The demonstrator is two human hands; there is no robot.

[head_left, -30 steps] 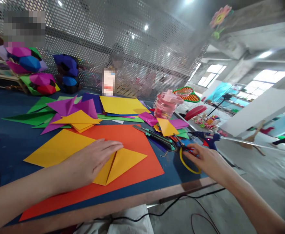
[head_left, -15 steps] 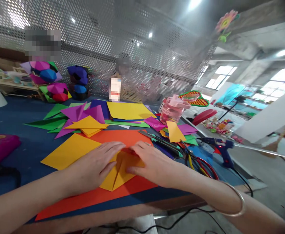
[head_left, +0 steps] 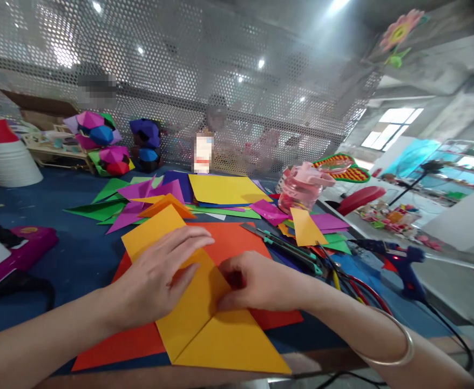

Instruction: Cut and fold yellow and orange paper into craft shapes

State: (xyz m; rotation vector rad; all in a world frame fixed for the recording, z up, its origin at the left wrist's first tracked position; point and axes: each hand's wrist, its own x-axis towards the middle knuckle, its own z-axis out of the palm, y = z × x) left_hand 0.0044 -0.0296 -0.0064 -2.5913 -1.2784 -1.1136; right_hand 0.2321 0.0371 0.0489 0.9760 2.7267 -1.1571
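Observation:
A yellow-orange sheet of paper point(head_left: 196, 302) with a slanting crease or fold line lies over an orange-red sheet point(head_left: 119, 343) at the table's near edge. My left hand point(head_left: 168, 270) rests across its left side, fingers stretched out, palm down. On the right, my right hand point(head_left: 257, 281) pinches the paper's right edge between thumb and bent fingers; the fingertips are partly hidden. Another yellow-orange piece point(head_left: 156, 229) shows beyond my left hand; whether it joins the held sheet I cannot tell.
Folded purple point(head_left: 142, 197) and green paper pieces lie behind, beside a yellow sheet point(head_left: 227, 189). To the right are a utility knife point(head_left: 291, 248), scissors point(head_left: 366, 294), a pink bottle point(head_left: 302, 186) and a blue glue gun point(head_left: 403, 262). Stacked paper cups point(head_left: 8, 156) stand left.
The folded yellow-orange paper now lies opened wider, reaching down to the table's near edge. My right hand has shifted right and pinches its edge. The view has turned left.

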